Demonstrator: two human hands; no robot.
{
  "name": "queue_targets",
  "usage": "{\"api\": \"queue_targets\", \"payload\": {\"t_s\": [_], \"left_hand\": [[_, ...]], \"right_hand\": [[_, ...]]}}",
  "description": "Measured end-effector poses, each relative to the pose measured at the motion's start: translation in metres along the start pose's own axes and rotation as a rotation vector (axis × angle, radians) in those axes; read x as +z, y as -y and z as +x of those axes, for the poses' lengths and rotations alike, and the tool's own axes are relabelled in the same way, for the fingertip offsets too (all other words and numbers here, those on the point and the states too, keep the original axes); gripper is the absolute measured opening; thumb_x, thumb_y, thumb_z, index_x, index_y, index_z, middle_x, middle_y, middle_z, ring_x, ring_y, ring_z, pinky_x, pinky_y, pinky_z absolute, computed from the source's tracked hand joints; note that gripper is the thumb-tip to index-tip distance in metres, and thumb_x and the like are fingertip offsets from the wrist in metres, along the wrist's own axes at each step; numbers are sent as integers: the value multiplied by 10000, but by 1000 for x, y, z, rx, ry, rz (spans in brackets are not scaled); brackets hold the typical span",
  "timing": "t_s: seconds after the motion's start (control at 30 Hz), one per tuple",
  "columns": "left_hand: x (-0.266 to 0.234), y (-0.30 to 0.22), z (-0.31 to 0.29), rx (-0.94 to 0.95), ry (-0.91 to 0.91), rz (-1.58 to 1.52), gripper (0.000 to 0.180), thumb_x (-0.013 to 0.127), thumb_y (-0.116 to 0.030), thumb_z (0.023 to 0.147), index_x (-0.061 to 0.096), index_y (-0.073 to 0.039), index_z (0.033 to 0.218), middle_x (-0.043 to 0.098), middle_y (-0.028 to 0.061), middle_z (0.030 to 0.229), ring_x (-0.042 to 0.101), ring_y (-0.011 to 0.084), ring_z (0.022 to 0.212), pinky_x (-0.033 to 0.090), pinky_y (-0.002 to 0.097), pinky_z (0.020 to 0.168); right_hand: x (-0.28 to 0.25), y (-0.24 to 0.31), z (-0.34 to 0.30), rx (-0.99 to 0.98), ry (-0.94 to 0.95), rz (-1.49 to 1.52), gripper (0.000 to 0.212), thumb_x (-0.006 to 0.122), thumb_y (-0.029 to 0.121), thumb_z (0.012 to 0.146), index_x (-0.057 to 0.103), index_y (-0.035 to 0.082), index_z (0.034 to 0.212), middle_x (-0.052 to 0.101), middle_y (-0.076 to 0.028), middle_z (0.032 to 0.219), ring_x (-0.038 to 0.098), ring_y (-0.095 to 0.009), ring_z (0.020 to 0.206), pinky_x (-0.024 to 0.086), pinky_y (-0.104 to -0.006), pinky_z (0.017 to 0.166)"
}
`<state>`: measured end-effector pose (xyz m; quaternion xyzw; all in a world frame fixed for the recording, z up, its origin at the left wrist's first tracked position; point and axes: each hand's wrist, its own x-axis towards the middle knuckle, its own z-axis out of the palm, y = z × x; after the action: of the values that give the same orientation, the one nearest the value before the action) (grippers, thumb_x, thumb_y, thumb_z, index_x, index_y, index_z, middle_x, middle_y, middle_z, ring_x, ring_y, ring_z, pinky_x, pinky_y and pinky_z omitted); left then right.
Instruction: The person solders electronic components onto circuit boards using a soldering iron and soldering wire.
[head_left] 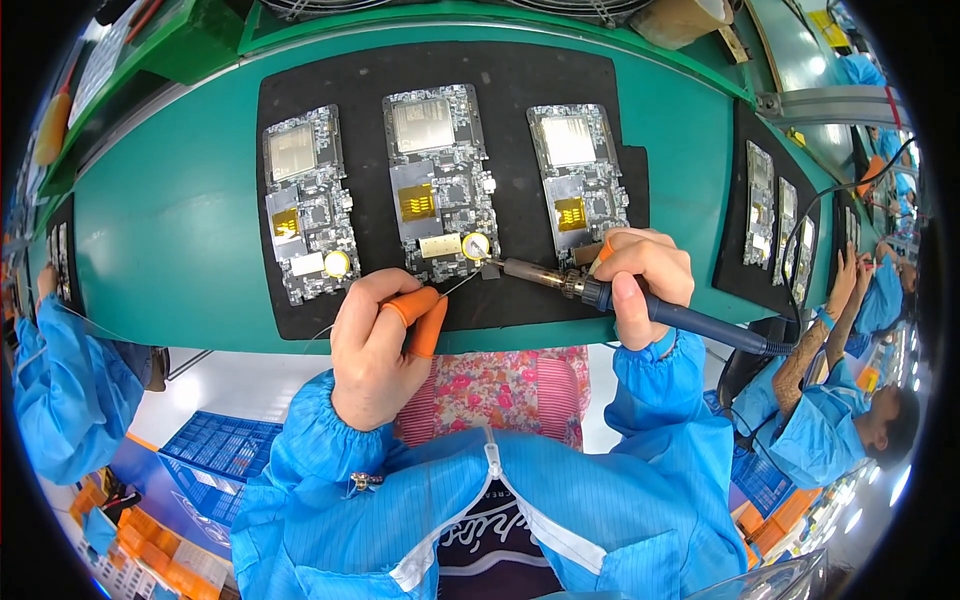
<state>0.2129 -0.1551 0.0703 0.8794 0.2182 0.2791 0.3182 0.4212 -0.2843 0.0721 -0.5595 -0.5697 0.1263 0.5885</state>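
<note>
My right hand (648, 278) is closed round the dark blue handle of a soldering iron (680, 316), whose tip points left at the lower end of the middle circuit board (465, 180). Close to that tip is a round yellow-rimmed part (475, 246), like a coin cell. In my left hand (375, 350), with orange finger cots (425, 315) on its fingers, a thin solder wire (462, 284) is pinched; its end reaches toward the iron's tip. I cannot tell whether wire and tip touch. Similar boards lie to the left (310, 215) and right (575, 180).
A black mat (365, 120) on the green table (165, 220) carries the three boards. Another mat (733, 220) with boards lies at the right, where the iron's cable (800, 240) runs. Co-workers in blue sit on both sides. A blue crate (225, 448) stands at lower left.
</note>
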Motion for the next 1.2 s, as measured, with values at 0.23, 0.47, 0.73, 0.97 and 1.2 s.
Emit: {"api": "queue_targets", "payload": {"t_s": [0.23, 0.47, 0.73, 0.97, 1.2], "left_hand": [[2, 2, 3, 16, 28, 4, 210, 721, 88, 622, 606, 34, 789, 535, 103, 896, 573, 225, 765, 472, 281, 630], [8, 2, 7, 53, 28, 45, 212, 723, 54, 606, 608, 12, 780, 564, 96, 881, 568, 238, 736, 462, 307, 593], [7, -1, 9, 86, 106, 140, 229, 710, 73, 625, 604, 7, 816, 550, 109, 896, 556, 254, 776, 460, 319, 644], [-14, -1, 6, -37, 46, 48, 243, 686, 85, 669, 571, 13, 871, 505, 115, 946, 546, 259, 799, 459, 305, 673], [-7, -4, 5, -3, 88, -4, 214, 712, 50, 656, 592, 26, 831, 525, 113, 925, 570, 255, 766, 481, 311, 611]], "right_hand": [[0, -1, 0, -12, 12, 0, 107, 519, 39, 717, 495, -32, 641, 461, -104, 500, 445, -209, 395, 347, -303, 381], [-1, 0, 0, 12, 23, 4, 77, 514, 19, 678, 490, -34, 629, 462, -106, 501, 454, -213, 398, 360, -302, 384], [0, 1, -1, 6, 20, 6, 87, 514, 28, 688, 492, -29, 627, 460, -104, 498, 453, -212, 397, 355, -304, 382], [-4, -2, -5, -36, -73, 6, 166, 522, 98, 763, 496, -19, 648, 441, -87, 490, 413, -183, 384, 304, -301, 365], [3, 3, -1, -35, -26, 1, 157, 527, 82, 757, 503, -30, 650, 454, -99, 499, 435, -202, 392, 340, -300, 375]]}}
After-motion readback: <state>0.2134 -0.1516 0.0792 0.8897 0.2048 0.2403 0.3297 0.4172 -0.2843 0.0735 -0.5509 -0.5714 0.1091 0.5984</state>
